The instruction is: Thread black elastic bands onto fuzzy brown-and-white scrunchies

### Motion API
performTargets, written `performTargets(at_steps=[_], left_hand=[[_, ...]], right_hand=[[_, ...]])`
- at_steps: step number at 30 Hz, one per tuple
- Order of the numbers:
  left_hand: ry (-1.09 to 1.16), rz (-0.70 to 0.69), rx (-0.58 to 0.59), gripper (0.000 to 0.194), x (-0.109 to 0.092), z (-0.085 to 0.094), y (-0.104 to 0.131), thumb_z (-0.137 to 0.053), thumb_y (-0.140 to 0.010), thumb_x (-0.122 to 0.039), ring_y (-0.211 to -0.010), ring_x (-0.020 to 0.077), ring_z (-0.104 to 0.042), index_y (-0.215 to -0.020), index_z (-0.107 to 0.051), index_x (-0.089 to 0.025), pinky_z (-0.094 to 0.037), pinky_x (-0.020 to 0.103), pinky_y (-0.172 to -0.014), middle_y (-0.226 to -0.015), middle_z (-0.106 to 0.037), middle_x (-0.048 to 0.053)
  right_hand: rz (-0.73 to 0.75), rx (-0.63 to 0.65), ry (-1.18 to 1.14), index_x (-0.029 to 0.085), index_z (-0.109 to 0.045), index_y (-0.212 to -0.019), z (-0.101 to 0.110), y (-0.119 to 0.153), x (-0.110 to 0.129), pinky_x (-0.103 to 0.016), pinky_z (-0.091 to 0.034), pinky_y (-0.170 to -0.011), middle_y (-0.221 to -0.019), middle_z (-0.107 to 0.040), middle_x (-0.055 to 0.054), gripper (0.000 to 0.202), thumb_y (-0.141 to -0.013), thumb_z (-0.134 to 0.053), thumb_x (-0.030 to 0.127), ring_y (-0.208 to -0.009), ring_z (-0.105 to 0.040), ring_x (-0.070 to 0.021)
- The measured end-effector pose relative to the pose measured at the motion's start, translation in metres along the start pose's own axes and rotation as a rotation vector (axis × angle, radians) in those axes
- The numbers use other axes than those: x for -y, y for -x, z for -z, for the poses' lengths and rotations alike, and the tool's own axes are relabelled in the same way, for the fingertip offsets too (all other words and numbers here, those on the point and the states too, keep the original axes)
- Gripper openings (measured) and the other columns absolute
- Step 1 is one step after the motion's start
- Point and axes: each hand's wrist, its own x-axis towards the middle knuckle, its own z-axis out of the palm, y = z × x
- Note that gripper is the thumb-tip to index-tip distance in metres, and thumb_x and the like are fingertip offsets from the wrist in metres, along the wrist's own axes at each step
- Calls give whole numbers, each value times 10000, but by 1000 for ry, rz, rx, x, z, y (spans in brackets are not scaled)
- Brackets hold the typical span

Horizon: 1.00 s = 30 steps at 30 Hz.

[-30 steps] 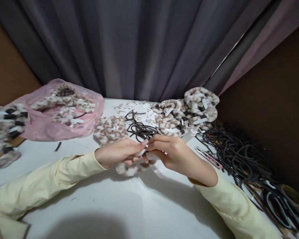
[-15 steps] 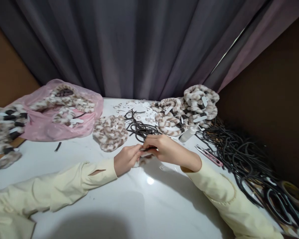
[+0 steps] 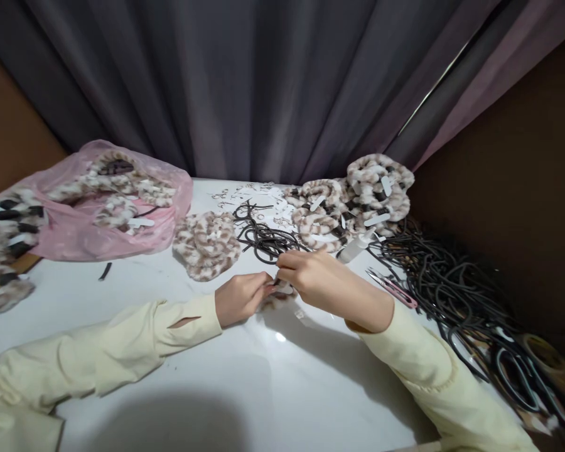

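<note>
At the middle of the white table (image 3: 207, 376), my left hand (image 3: 242, 298) pinches a fluffy brown-and-white spotted fabric piece (image 3: 277, 300) between thumb and fingers. My right hand (image 3: 322, 282) meets it from the right, with fingers curled and closed at the same piece. A bit of something dark shows between the fingertips; its kind is mostly hidden. Just beyond the hands lies a bundle of black cords (image 3: 266, 242). Left of that sits a pile of the same fluffy fabric (image 3: 207, 245).
A pink plastic bag (image 3: 164, 232) holding fluffy pieces stands at the left. Tagged fluffy rings (image 3: 379, 182) are heaped at the back right, near a small white bottle (image 3: 354, 248). Pink-handled snips (image 3: 395, 290), tangled black cords (image 3: 447, 282) and scissors (image 3: 515, 380) lie to the right.
My right hand has turned and its fingers have closed in at the fluffy piece. My left hand keeps its grip there. The whole view has shifted slightly.
</note>
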Motion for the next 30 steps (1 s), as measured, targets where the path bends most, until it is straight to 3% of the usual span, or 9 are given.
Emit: performTargets(at_steps=[4,8,15,23,26,30], left_hand=[[42,-33,-1,225,1,0,0,-342,-881,-267,-683,163,-586,-845,-544,-174,-438,254,-652,-743,-614,49],[-16,-120,-29,269,3,-2,3,-309,-899,-262,-661,164,-581,-828,-549,-162,-433,249,-627,-707,-603,59],[-59,-172,-79,223,3,-2,8,-339,-891,-238,-703,166,-599,-859,-549,-170,-455,249,-661,-728,-625,71],[-108,-323,-320,130,6,-7,7,-407,-868,-151,-672,141,-646,-966,-492,-161,-484,204,-594,-765,-666,41],[-117,-316,-351,205,5,-6,6,-419,-860,-128,-724,129,-662,-1059,-458,-161,-499,188,-613,-862,-685,44],[-148,-415,-351,185,4,-3,3,-400,-856,-105,-716,140,-666,-1006,-501,-144,-513,206,-627,-821,-694,62]], right_hand=[[94,-51,115,130,-586,-710,0,-3,4,-287,-233,-518,-732,-524,-56,216,-883,-457,144,-704,-467,-156],[124,-93,132,120,-606,-689,-9,-8,-8,-296,-299,-604,-743,-545,-68,252,-888,-466,187,-742,-467,-172],[203,-170,-194,149,-686,-794,-33,-14,-31,-294,-361,-736,-834,-614,-66,220,-824,-486,63,-824,-473,-174],[158,-147,-473,137,-715,-850,-44,-18,-36,-232,-439,-698,-880,-630,-89,297,-758,-480,-20,-787,-558,-149],[134,-137,-514,139,-717,-810,-45,-19,-37,-220,-447,-689,-881,-634,-83,302,-740,-479,-32,-761,-580,-138],[118,-118,-558,146,-715,-795,-41,-18,-37,-198,-446,-649,-847,-640,-63,314,-725,-474,-42,-702,-587,-114]])
